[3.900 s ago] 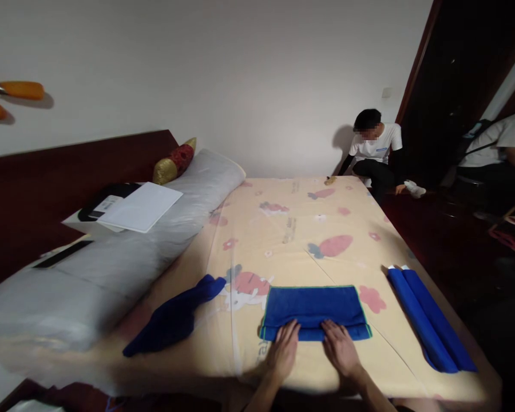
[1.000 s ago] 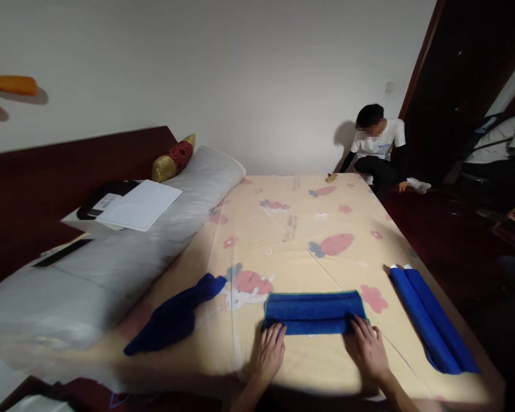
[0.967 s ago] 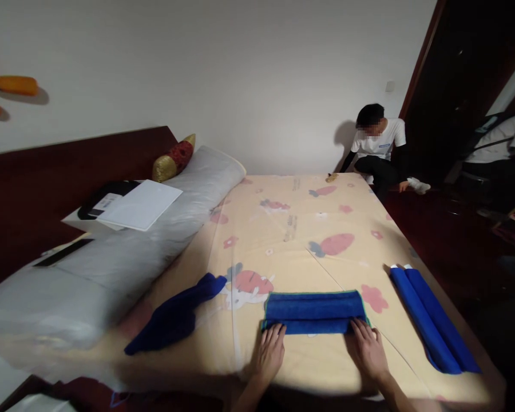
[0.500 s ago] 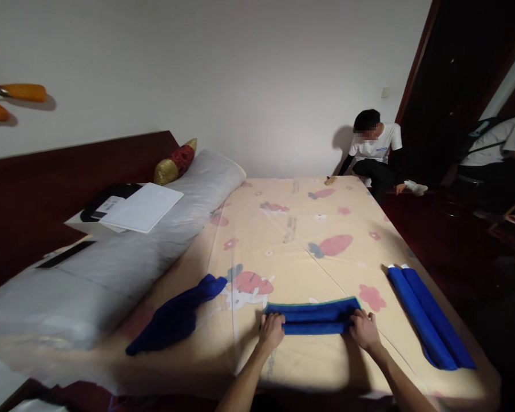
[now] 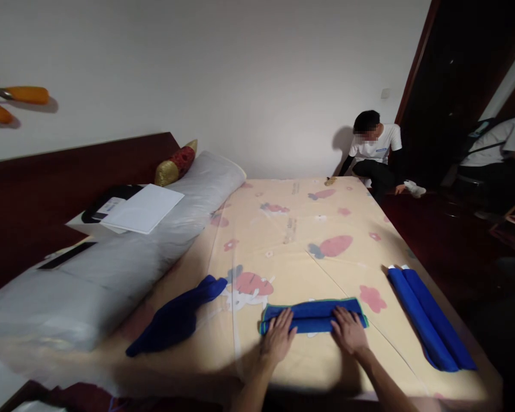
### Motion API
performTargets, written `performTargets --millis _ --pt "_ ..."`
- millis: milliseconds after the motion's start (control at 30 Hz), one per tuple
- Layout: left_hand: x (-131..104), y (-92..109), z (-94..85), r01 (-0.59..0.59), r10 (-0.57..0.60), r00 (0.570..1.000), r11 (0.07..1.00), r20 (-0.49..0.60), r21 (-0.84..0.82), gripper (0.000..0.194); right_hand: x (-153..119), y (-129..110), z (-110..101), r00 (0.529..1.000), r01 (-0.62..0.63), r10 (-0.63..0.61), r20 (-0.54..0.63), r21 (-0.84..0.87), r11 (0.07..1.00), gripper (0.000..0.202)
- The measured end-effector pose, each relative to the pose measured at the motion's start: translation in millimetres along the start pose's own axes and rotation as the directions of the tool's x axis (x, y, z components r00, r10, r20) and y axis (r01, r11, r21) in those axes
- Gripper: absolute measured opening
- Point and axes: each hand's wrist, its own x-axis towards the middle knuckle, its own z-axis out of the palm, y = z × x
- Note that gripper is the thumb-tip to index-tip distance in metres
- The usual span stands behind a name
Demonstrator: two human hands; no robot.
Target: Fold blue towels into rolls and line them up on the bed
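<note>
A blue towel [image 5: 313, 310] with green edging lies on the bed in front of me, folded into a long narrow strip. Flat on its left end rests my left hand [image 5: 280, 335], fingers stretched out. My right hand [image 5: 349, 330] lies on its right part, also with fingers extended. Off to the left is a crumpled blue cloth [image 5: 178, 317]. On the right, two blue rolls [image 5: 429, 317] of similar cloth lie side by side, near the bed's edge.
The bed [image 5: 292, 257] has a peach carrot-print sheet. A grey bolster [image 5: 124, 269] runs along the dark headboard [image 5: 68, 171], with a white box [image 5: 143, 207] on it. A seated person [image 5: 377, 143] is at the far right corner; another person [image 5: 493, 143] is farther right.
Both hands have gone from gripping the towel's ends to lying flat on it, a little closer together. The towel's front part is now turned over toward the middle.
</note>
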Motion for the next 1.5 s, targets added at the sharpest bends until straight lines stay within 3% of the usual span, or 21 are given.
performTargets --millis 100,167,267,367,433,500,633,700,767,967,1067,1133,1200,1267,1300,1333,1400,1500 --pt "-17 -42 -9.6 0.163 -0.150 0.984 0.978 -0.099 0.132 0.055 -5 49 -7 0.988 -0.153 0.150 -0.045 -0.087 0.984 0.059" --pt "-21 -46 -11.3 0.218 -0.187 0.967 0.960 -0.176 0.177 0.056 -6 55 -6 0.978 -0.202 0.193 -0.075 -0.123 0.972 0.058" --pt "-10 -16 -4.1 0.120 -0.089 0.976 0.981 -0.196 0.152 0.053 0 17 0 0.991 -0.127 0.122 -0.058 -0.084 0.988 0.057" --pt "10 17 5.4 -0.008 0.015 0.994 0.998 -0.111 0.068 0.050 9 -34 5 0.998 0.055 -0.056 0.034 0.021 0.998 0.056" --pt "19 20 5.7 0.017 -0.015 0.998 0.999 -0.054 0.040 0.049 14 -48 5 0.992 0.093 -0.097 0.085 0.054 0.994 0.056" --pt "19 4 -0.2 0.105 -0.104 0.994 0.993 -0.012 0.050 0.049 15 -38 2 0.993 0.054 -0.058 0.101 0.047 0.997 0.057" --pt "4 -45 -16.6 0.279 -0.285 0.957 0.954 0.050 0.108 0.049 8 22 -3 0.994 -0.088 0.090 0.054 -0.029 0.996 0.059" --pt "-2 -59 -19.2 0.320 -0.331 0.940 0.940 0.084 0.121 0.049 3 44 -1 0.991 -0.125 0.127 0.031 -0.067 0.990 0.060" --pt "-1 -62 -16.9 0.349 -0.361 0.927 0.930 0.100 0.118 0.051 0 52 3 0.989 -0.146 0.148 0.016 -0.090 0.985 0.060" --pt "23 -57 -12.7 0.426 -0.439 0.892 0.896 0.110 0.122 0.053 3 46 6 0.979 -0.193 0.199 0.045 -0.110 0.975 0.059" --pt "31 -51 -18.5 0.459 -0.466 0.885 0.873 0.004 0.163 0.052 5 42 0 0.977 -0.198 0.205 0.060 -0.113 0.974 0.059" --pt "32 -36 -18.2 0.364 -0.347 0.930 0.918 -0.125 0.159 0.052 6 31 -4 0.979 -0.191 0.197 0.046 -0.106 0.976 0.058" --pt "31 -14 -12.1 0.079 -0.057 0.984 0.988 -0.168 0.133 0.052 8 9 -5 0.991 -0.117 0.120 0.051 -0.057 0.992 0.057" --pt "29 9 -2.8 -0.177 0.188 0.973 0.980 -0.136 0.090 0.052 11 -16 -5 0.996 0.018 -0.021 0.091 0.027 0.999 0.057" --pt "28 16 1.3 -0.225 0.233 0.966 0.972 -0.114 0.072 0.053 12 -27 -4 0.990 0.076 -0.083 0.116 0.065 0.995 0.057" --pt "27 20 4.1 -0.216 0.221 0.971 0.974 -0.088 0.062 0.052 14 -34 -4 0.983 0.110 -0.122 0.139 0.092 0.990 0.059" --pt "24 12 4.1 -0.090 0.092 0.995 0.994 -0.027 0.066 0.050 15 -31 -5 0.980 0.092 -0.107 0.166 0.093 0.991 0.061" --pt "12 -29 -7.6 0.158 -0.162 0.987 0.977 0.019 0.143 0.048 11 12 -10 0.988 -0.068 0.068 0.136 0.000 0.998 0.061"
